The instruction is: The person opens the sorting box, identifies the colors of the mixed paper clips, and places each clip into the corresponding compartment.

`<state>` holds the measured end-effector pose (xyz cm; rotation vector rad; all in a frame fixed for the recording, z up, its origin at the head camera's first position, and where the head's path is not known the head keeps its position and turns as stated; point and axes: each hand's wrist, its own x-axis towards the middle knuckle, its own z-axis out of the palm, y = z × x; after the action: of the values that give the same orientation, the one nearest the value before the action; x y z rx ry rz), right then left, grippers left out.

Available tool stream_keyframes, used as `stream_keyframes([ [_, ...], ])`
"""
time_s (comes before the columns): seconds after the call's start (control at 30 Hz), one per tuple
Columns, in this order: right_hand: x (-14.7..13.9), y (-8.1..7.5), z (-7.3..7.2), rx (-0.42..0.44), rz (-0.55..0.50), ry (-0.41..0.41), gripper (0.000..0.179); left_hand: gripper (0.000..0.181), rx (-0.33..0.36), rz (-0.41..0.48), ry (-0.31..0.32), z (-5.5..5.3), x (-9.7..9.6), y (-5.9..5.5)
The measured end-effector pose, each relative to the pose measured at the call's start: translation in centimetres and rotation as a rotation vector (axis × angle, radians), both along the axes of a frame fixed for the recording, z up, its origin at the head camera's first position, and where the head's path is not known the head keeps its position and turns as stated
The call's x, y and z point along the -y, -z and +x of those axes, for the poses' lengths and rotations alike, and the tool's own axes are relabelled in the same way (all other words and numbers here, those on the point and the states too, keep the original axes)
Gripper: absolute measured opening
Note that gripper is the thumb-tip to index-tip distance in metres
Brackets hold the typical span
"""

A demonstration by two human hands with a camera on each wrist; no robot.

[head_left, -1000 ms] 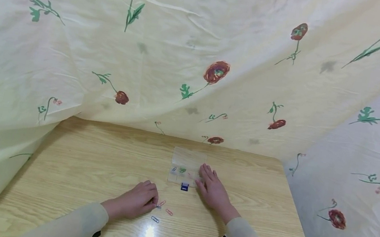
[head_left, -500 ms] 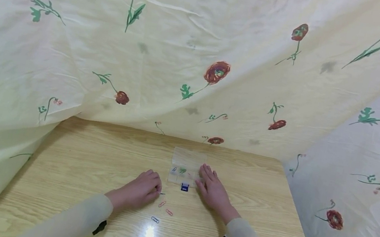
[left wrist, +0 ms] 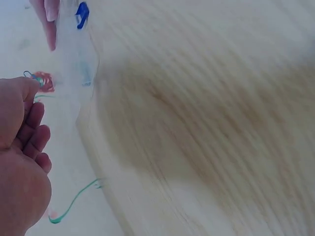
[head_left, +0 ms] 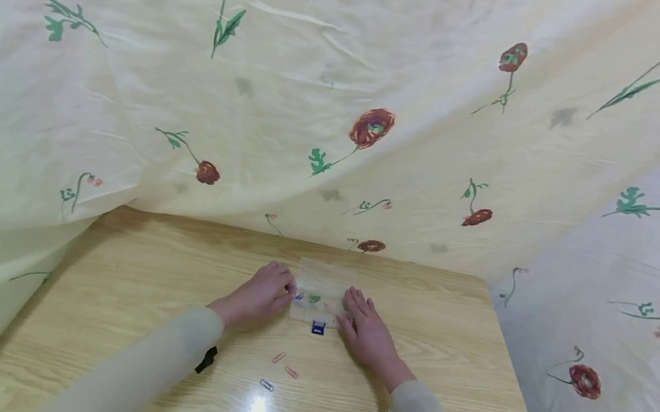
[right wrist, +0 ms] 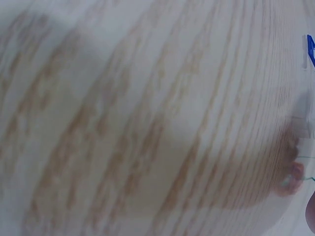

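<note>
We count three loose clips [head_left: 279, 357] on the table [head_left: 165, 266]; the left hand [head_left: 261, 292] pinches another clip [left wrist: 27, 74] (only the left-wrist view shows it); the right hand [head_left: 371, 335], straight-fingered, touches one box's [head_left: 321, 278] right edge.

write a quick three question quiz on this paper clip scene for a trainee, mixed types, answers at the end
1. How many loose paper clips lie on the wooden table, outside the clear compartment box?
2. True or false: the box's lid is open.
3. What is pinched in the person's left grip? a) a coin, b) a paper clip, c) a pencil

Key: 1. three, two pink and one blue; 2. true; 3. b
</note>
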<state>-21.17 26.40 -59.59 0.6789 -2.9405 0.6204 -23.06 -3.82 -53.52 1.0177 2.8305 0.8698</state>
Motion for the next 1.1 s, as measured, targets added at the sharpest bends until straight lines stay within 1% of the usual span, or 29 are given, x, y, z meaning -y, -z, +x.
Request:
stream_keyframes([
  [0.1, 0.2, 0.0, 0.0, 0.002, -0.004, -0.001, 0.064, 0.005, 0.013, 0.0, -0.028, -0.6, -0.4, 0.2],
  [0.2, 0.4, -0.1, 0.1, 0.006, -0.002, -0.005, 0.064, 0.005, 0.013, 0.001, -0.052, -1.1, -0.8, 0.9],
  [0.33, 0.7, -0.4, 0.2, 0.007, 0.002, -0.009, 0.064, 0.005, 0.017, -0.011, -0.082, -1.5, -0.8, 1.7],
  [0.47, 0.8, -0.5, 0.2, 0.006, -0.001, -0.009, 0.063, 0.005, 0.021, -0.008, -0.113, -1.8, -0.8, 2.2],
  [0.63, 0.8, -0.5, 0.2, 0.0, 0.007, -0.008, 0.063, 0.005, 0.038, 0.035, -0.135, -1.7, -0.7, 2.6],
  [0.8, 0.8, -0.6, 0.2, -0.001, 0.008, -0.006, 0.063, 0.008, 0.076, 0.092, -0.144, -1.5, -0.6, 2.8],
  [0.97, 0.5, -0.5, 0.3, 0.011, 0.005, 0.002, 0.064, 0.009, 0.113, 0.15, -0.145, -1.2, -0.6, 2.8],
  [1.1, 0.3, -0.4, 0.2, 0.005, 0.006, 0.011, 0.064, 0.011, 0.129, 0.171, -0.14, -0.7, -0.5, 2.8],
])
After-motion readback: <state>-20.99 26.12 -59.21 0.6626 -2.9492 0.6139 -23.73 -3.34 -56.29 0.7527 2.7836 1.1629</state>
